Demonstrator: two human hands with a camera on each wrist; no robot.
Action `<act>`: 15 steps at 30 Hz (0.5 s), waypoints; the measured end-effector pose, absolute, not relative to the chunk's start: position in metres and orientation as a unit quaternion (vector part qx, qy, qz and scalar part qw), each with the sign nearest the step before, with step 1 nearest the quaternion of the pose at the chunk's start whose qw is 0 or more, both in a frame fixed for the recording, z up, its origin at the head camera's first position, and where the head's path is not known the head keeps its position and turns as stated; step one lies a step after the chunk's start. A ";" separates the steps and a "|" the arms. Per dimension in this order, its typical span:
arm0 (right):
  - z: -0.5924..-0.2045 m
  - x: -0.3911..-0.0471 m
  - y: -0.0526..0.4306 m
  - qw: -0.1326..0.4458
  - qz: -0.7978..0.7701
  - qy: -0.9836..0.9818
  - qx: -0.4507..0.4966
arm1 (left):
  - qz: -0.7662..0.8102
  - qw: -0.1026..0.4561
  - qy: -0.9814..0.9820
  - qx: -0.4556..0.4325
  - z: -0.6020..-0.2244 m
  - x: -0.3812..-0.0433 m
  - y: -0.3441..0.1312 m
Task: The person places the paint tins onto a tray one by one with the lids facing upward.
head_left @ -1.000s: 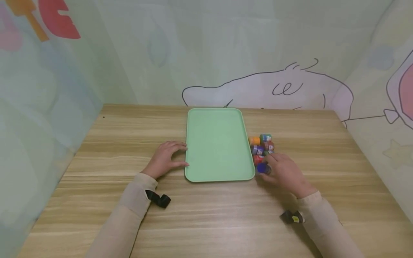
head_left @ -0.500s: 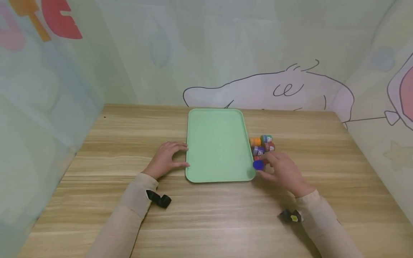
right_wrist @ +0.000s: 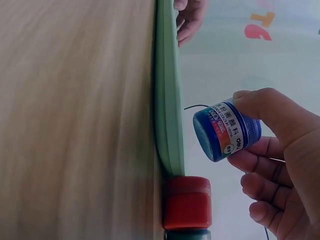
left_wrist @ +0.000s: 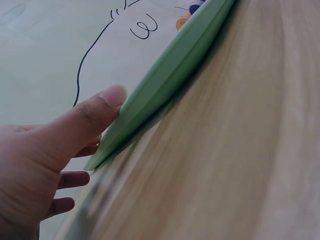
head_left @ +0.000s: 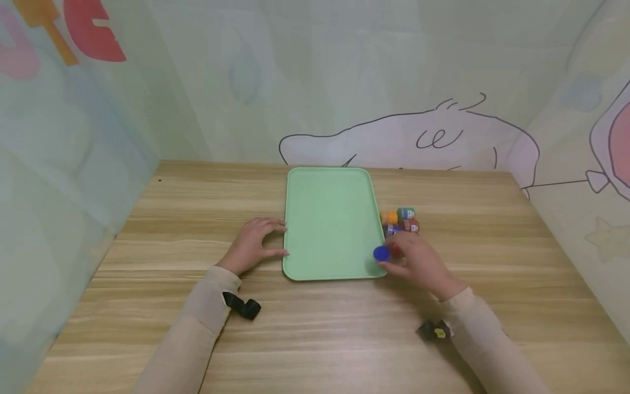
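Smooth matt plastic tray (head_left: 330, 219), glossy plastic blue jar (right_wrist: 206, 136), paper-like label (right_wrist: 229, 129); satin wood-grain tabletop (head_left: 315, 339), matt cloth sleeves (head_left: 189, 323)

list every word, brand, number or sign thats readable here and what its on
"deli": label of the blue jar in the right hand
"粉画颜料": same label; its first character is unclear
"COLOUR": same label, small and soft; the other fine print is too blurred
Green jar and maroon jar labels: too small
Yellow tag: too small
Red letter-like shape on the wall: cannot tell which letter
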State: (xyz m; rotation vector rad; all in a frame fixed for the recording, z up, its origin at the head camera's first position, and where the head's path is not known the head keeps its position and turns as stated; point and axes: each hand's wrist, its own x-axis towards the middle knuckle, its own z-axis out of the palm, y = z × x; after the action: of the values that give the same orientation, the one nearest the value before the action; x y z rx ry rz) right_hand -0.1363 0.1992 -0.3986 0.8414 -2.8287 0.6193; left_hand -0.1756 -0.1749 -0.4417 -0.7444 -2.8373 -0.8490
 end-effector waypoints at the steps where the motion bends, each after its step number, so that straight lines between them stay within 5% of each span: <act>1: -0.399 -0.137 0.198 0.060 0.205 -0.937 0.276 | -0.278 0.045 -0.928 -0.244 -0.442 -0.176 -0.175; 15: -0.405 -0.140 0.188 0.048 0.244 -0.925 0.286 | -0.274 0.045 -0.929 -0.243 -0.442 -0.176 -0.176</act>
State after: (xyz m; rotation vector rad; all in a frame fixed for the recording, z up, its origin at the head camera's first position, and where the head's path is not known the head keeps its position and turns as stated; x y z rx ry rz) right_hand -0.1405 0.1877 -0.4053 0.8717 -2.8216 0.7450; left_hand -0.1757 -0.1764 -0.4420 -0.7425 -2.8398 -0.8375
